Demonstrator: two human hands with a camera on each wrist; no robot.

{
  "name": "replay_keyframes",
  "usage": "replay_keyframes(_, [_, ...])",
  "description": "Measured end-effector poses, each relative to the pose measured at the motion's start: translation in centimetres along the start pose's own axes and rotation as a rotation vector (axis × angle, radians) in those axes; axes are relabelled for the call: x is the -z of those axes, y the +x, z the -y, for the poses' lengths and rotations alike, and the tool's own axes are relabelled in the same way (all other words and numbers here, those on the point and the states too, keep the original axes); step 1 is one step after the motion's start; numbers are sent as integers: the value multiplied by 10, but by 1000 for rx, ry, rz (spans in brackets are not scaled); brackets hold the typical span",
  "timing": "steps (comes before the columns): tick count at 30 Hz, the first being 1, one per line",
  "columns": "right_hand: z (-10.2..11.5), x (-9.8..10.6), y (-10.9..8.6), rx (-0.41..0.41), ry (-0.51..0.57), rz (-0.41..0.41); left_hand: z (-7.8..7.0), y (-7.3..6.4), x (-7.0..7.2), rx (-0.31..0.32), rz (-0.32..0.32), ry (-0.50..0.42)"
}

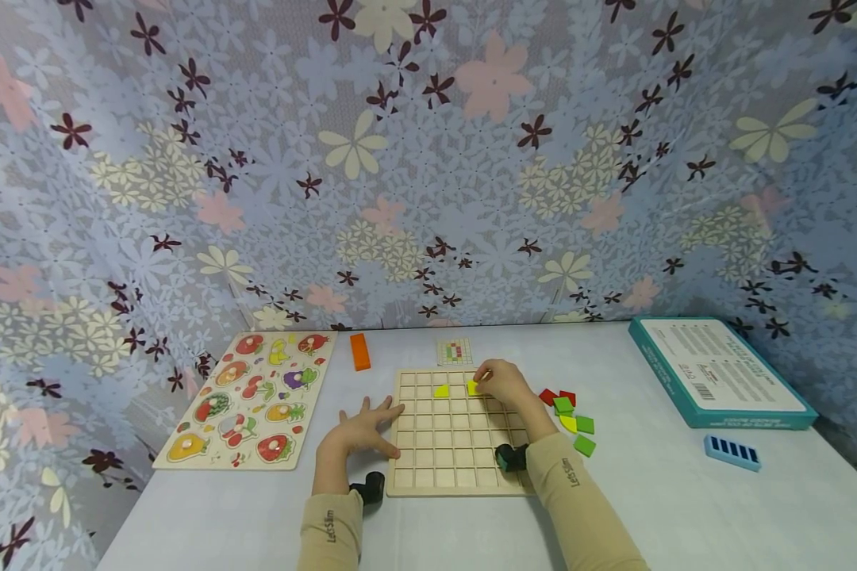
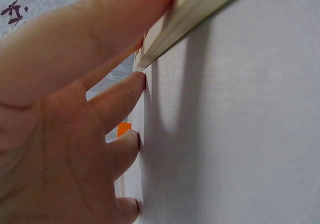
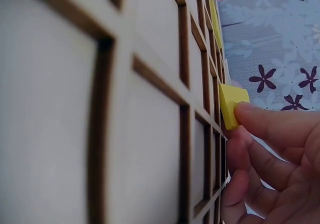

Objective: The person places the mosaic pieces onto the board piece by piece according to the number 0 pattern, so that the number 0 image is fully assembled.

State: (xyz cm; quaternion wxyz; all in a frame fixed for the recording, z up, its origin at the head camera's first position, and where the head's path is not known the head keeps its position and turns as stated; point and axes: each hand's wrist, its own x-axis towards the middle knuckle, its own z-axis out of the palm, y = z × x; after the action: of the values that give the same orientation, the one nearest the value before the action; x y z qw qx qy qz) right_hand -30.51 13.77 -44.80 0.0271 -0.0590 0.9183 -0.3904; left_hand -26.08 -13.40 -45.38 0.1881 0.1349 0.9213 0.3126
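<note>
A wooden grid board (image 1: 443, 496) lies on the white table, its square cells framed by raised strips. My right hand (image 1: 503, 385) pinches a yellow tile (image 3: 231, 101) between thumb and fingers at the board's far rows. The tile stands tilted against the grid strips in the right wrist view. A second yellow piece (image 1: 441, 391), with one rounded side, sits in a cell to the left. My left hand (image 1: 360, 432) has its fingers spread, with the thumb and index finger touching the board's left edge. In the left wrist view its other fingertips (image 2: 131, 140) rest on the table.
Right of the board lie loose green tiles (image 1: 585, 425), red pieces (image 1: 567, 398) and a yellow one (image 1: 567, 424). A small pattern card (image 1: 455, 352) and an orange block (image 1: 360, 351) are behind. A fruit puzzle (image 1: 257, 404) is left; a teal box (image 1: 743, 377) and blue slotted item (image 1: 732, 453) right.
</note>
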Motion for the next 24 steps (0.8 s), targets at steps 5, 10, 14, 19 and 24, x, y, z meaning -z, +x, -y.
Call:
replay_keyframes(5, [3, 0, -2, -3, -35, 13, -1, -1, 0, 0, 3, -1])
replay_keyframes(10, [2, -1, -1, -19, -63, 15, -3, -2, 1, -2, 3, 2])
replay_keyframes(14, [2, -1, -1, -25, -89, 30, -3, -3, 1, 0, 1, 8])
replay_keyframes(19, [4, 0, -1, -28, -108, 41, -3, -2, 0, 1, -2, 4])
replay_keyframes(24, [5, 0, -1, -24, -121, 35, -3, -2, 0, -3, -3, -8])
